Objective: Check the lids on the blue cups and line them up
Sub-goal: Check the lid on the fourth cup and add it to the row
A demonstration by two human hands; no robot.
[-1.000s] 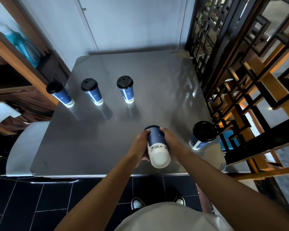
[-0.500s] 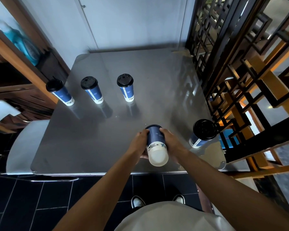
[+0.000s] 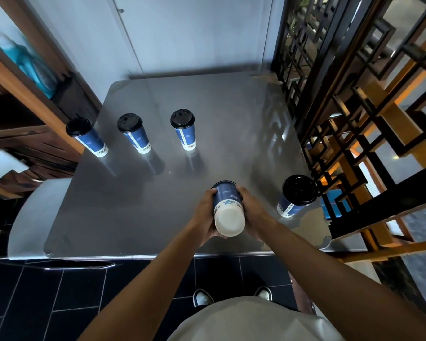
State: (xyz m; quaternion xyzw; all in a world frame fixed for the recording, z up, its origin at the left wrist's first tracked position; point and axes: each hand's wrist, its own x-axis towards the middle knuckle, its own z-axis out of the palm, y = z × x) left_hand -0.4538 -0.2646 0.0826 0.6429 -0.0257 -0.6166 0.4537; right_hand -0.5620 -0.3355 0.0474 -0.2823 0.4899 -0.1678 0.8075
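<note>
**One head-worn view, looking down**

Shot from the wearer's head, wide-angle, aimed forward and steeply down over a steel table point(image 3: 138, 212). Sat close above the near edge, with both forearms reaching in from the bottom of frame and shoes point(image 3: 202, 297) on dark floor tiles point(image 3: 59, 291) directly below. Faced a pale wall point(image 3: 182, 33) beyond the far edge. Bent straight lines toward the frame edges.

A: Dim indoors; daylight enters through the lattice screen point(image 3: 354, 107) on the right, throwing pale glare on the steel table point(image 3: 231, 114).

B: 3 cups point(image 3: 182, 129) cast soft reflections. Edges bow from the wide lens, and the left shelf point(image 3: 22, 77) is blurred.
</note>
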